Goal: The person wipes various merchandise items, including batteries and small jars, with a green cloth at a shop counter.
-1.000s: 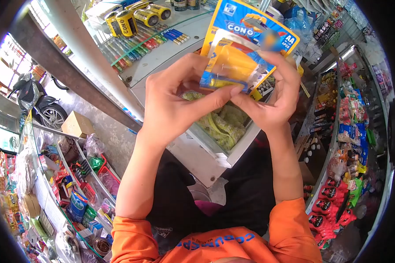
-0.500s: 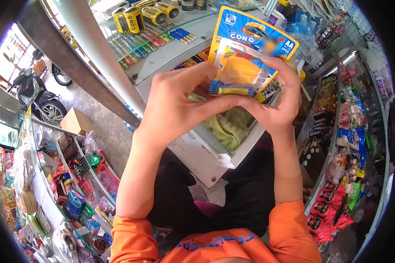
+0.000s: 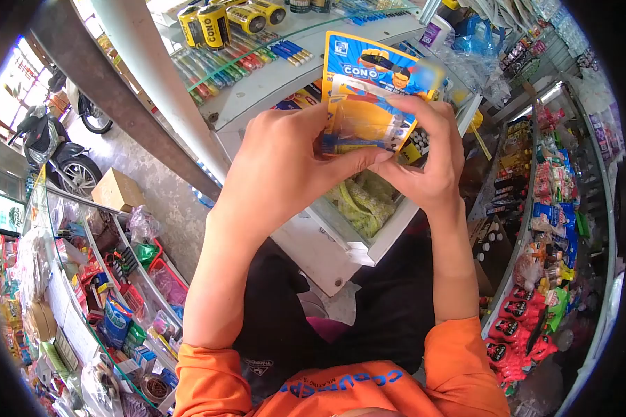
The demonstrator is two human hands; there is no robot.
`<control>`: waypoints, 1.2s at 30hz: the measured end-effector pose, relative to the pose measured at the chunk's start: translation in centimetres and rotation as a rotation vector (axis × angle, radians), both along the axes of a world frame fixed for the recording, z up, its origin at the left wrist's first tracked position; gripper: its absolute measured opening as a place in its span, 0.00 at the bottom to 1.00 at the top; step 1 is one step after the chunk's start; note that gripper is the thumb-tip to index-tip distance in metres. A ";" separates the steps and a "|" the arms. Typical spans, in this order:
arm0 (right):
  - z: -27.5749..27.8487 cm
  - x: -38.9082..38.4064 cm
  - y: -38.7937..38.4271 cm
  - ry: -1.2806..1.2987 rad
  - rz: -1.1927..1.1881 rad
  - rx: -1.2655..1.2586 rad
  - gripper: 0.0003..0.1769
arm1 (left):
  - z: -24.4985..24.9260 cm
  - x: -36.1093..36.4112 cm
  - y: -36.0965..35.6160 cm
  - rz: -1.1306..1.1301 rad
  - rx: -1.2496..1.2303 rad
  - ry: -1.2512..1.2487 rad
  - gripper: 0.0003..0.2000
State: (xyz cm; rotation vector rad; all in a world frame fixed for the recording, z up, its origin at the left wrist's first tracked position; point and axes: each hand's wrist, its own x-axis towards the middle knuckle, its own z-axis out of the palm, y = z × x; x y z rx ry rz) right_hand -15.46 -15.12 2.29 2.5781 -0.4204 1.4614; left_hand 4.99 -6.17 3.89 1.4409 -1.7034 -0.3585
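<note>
Both hands hold a blue and yellow blister pack of AA batteries (image 3: 368, 94) up in front of me. My left hand (image 3: 285, 167) grips its lower left edge, thumb pressed along the bottom of the clear plastic bubble. My right hand (image 3: 428, 156) holds the lower right side, with fingers curled over the front of the bubble. Yellow batteries show through the plastic.
A glass display counter (image 3: 271, 83) stands ahead with large yellow batteries (image 3: 209, 24) and rows of pens (image 3: 215, 66) on top. An open compartment below holds green bagged goods (image 3: 358, 201). Shelves of packaged goods (image 3: 542, 229) run along the right; another glass case (image 3: 111, 264) is at left. A scooter (image 3: 49, 149) is parked outside.
The pack has tilted a little to the left and the right fingers have slid further over the plastic bubble. Both hands stay on it.
</note>
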 end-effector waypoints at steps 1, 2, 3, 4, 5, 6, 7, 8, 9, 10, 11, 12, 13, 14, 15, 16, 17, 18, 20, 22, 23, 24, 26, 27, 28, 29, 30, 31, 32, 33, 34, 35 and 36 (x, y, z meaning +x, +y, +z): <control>0.0 0.1 0.0 0.004 0.001 -0.011 0.38 | 0.1 0.0 0.1 0.000 0.001 0.003 0.21; 0.0 0.1 0.0 0.009 0.003 -0.020 0.38 | 0.1 0.1 0.1 0.001 -0.014 -0.021 0.21; 0.0 0.1 0.0 0.013 0.003 -0.020 0.38 | 0.2 0.2 0.1 0.003 -0.030 -0.046 0.21; 0.0 0.1 0.1 0.025 0.004 -0.014 0.38 | 0.2 0.2 0.2 0.003 -0.029 -0.042 0.21; 0.1 0.1 0.1 0.037 0.006 -0.009 0.38 | 0.1 0.3 0.2 -0.006 -0.029 -0.052 0.21; 0.0 0.2 0.1 0.040 0.007 -0.009 0.38 | 0.1 0.4 0.2 -0.015 -0.030 -0.062 0.22; 0.0 0.2 0.2 0.027 0.012 -0.002 0.39 | -0.1 0.4 0.1 -0.014 -0.029 -0.059 0.22; 0.0 0.2 0.2 0.014 0.017 0.004 0.39 | -0.4 0.2 -0.1 -0.009 -0.095 -0.088 0.22; 0.1 0.3 0.2 0.016 0.017 0.004 0.39 | -0.6 0.0 -0.2 -0.004 -0.161 -0.116 0.22; 0.3 0.3 0.2 -0.002 0.025 0.025 0.40 | -0.8 -0.2 -0.2 -0.005 -0.160 -0.113 0.22; 0.4 0.3 0.2 -0.021 0.031 0.045 0.41 | -0.9 -0.5 -0.3 0.017 -0.229 -0.072 0.22; 0.4 0.4 0.2 -0.018 0.029 0.044 0.41 | -1.0 -0.7 -0.3 0.037 -0.298 -0.031 0.22; 0.3 0.7 0.3 -0.048 0.045 0.129 0.41 | -1.0 -0.8 -0.3 0.034 -0.299 -0.027 0.22; 0.3 0.8 0.4 -0.080 0.059 0.215 0.40 | -0.9 -0.6 -0.2 0.038 -0.266 -0.032 0.22; 0.3 0.7 0.5 -0.079 0.054 0.216 0.40 | -0.8 -0.5 -0.2 0.043 -0.232 -0.037 0.22; 0.4 0.7 0.6 -0.057 0.050 0.223 0.41 | -0.9 -0.4 -0.2 0.039 -0.230 -0.036 0.22; 0.4 0.6 0.7 -0.036 0.047 0.230 0.41 | -0.9 -0.2 -0.2 0.027 -0.238 -0.046 0.22; 0.4 0.6 0.7 -0.036 0.046 0.231 0.41 | -0.9 0.0 -0.2 0.016 -0.246 -0.056 0.21; 0.5 0.4 0.7 -0.040 0.051 0.253 0.42 | -0.8 0.1 -0.3 -0.071 -0.150 0.109 0.20; 0.4 0.5 0.8 -0.130 0.144 0.421 0.42 | -0.6 0.5 -0.2 -0.162 -0.051 0.273 0.20; 0.3 0.5 0.8 -0.221 0.238 0.591 0.43 | -0.3 0.9 0.0 -0.254 0.059 0.427 0.19; 0.4 0.2 0.5 -0.214 0.231 0.602 0.45 | -0.2 1.1 0.1 -0.344 0.170 0.581 0.18; 0.2 0.2 0.2 -0.266 0.297 0.665 0.46 | -0.8 0.8 -0.3 -0.382 0.049 0.543 0.17; 0.1 0.2 0.1 -0.316 0.366 0.725 0.47 | -1.2 0.7 -0.6 -0.416 -0.076 0.505 0.17; 0.3 0.3 0.1 -0.340 0.391 0.744 0.48 | -1.4 0.6 -0.8 -0.420 -0.072 0.506 0.17; 0.4 0.3 0.2 -0.342 0.388 0.744 0.48 | -1.6 0.5 -1.0 -0.403 -0.169 0.438 0.18; 0.5 0.4 0.3 -0.375 0.437 0.790 0.47 | -1.6 0.5 -1.1 -0.385 -0.267 0.369 0.18; 0.7 0.5 0.4 -0.408 0.488 0.835 0.47 | -1.4 0.4 -1.1 -0.386 -0.267 0.368 0.18; 0.8 0.7 0.5 -0.410 0.489 0.834 0.47 | -1.0 0.3 -1.0 -0.350 -0.385 0.281 0.17; 0.8 0.8 0.6 -0.441 0.516 0.858 0.47 | -0.7 0.1 -0.9 -0.311 -0.501 0.192 0.17; 0.9 0.9 0.8 -0.473 0.544 0.882 0.47 | -0.5 -0.1 -0.7 -0.311 -0.500 0.189 0.17; 1.0 0.9 0.9 -0.474 0.546 0.881 0.47 | -0.3 -0.3 -0.6 -0.289 -0.554 0.179 0.15; 1.2 0.8 1.2 -0.463 0.560 0.902 0.47 | -0.2 -0.4 -0.4 -0.268 -0.607 0.169 0.14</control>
